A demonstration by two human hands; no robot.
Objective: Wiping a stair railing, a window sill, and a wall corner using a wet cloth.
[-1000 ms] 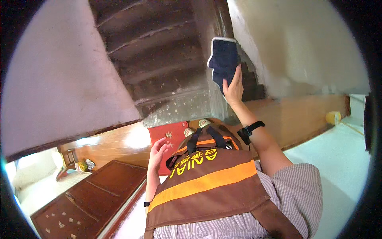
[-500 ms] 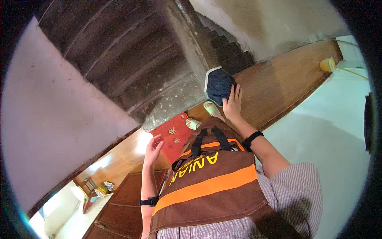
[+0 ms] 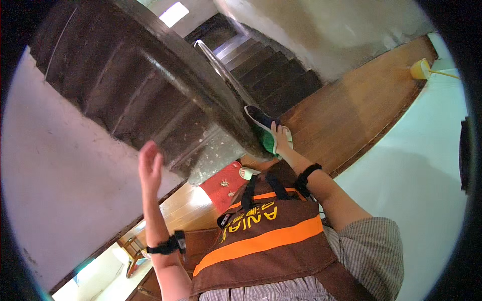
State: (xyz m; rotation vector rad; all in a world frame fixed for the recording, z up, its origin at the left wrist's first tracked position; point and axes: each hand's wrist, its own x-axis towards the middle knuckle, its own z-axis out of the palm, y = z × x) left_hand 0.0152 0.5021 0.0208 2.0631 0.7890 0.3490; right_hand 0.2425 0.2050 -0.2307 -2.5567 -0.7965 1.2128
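My right hand [image 3: 281,138] grips a dark navy cloth pad [image 3: 263,118] with white edging and a green side. The pad is bent and lies against the near end of the dark stair divider [image 3: 221,108], with my fingers over its right part. Out to the left, my left hand [image 3: 150,165] is raised in front of the stairs, fingers stretched and slightly blurred, holding nothing. A black band circles each forearm. I wear a brown apron [image 3: 271,246] with an orange stripe.
Dark steps [image 3: 120,95] rise on the left of the divider, and another flight [image 3: 271,72] lies on its right. A red mat [image 3: 216,188] and a light slipper [image 3: 247,173] are below. A yellow bucket [image 3: 419,69] stands far right on the wooden floor [image 3: 351,100].
The view has shifted to show more of the stairs. My left hand has moved up and left. The pad has turned in my right hand, showing its green side, and now meets the divider.
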